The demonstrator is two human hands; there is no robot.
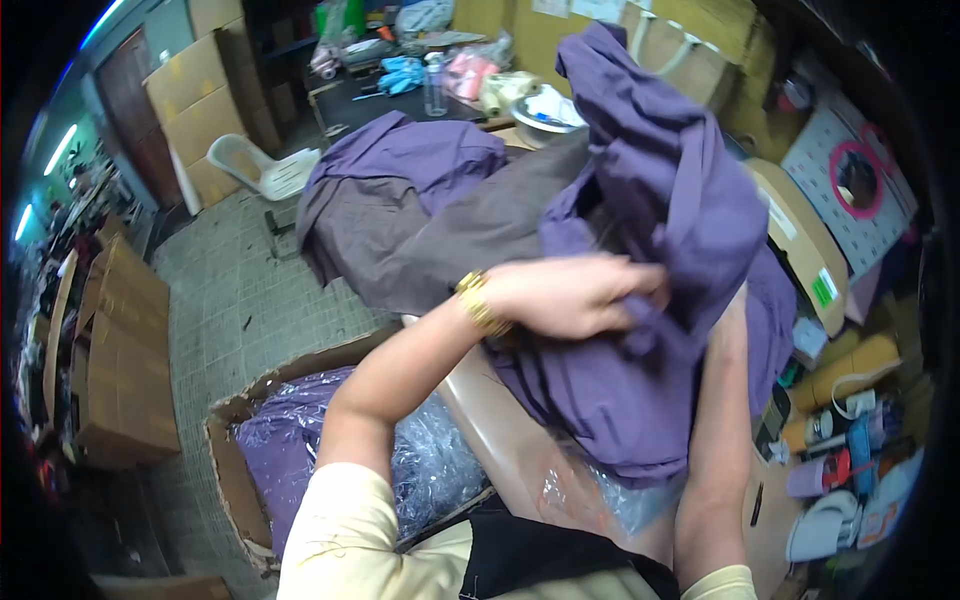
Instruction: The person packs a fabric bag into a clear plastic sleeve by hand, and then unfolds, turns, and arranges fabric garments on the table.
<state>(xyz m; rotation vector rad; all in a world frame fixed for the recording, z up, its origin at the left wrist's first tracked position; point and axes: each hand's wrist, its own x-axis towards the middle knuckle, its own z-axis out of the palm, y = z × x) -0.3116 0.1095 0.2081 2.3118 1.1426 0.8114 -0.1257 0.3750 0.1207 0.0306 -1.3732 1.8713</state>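
A purple garment (pixel 670 200) is bunched up and raised over the table, its upper part standing high. My left hand (pixel 575 295), with a gold watch at the wrist, is closed on a fold of it; the fingertips are blurred. My right forearm (pixel 715 440) reaches up under the cloth, which hides that hand. Purple cloth (pixel 400 150) and dark grey-brown cloth (pixel 400 235) lie behind and to the left, over the table's far part. Clear plastic (pixel 635 500) sits on the table below the garment.
An open cardboard box (pixel 225 460) with plastic-wrapped purple items stands on the floor at left. A white chair (pixel 265 170) is further back. Bottles and small items, including a purple container (pixel 805 478), line the right side. A white basin (pixel 545 125) stands behind the cloth.
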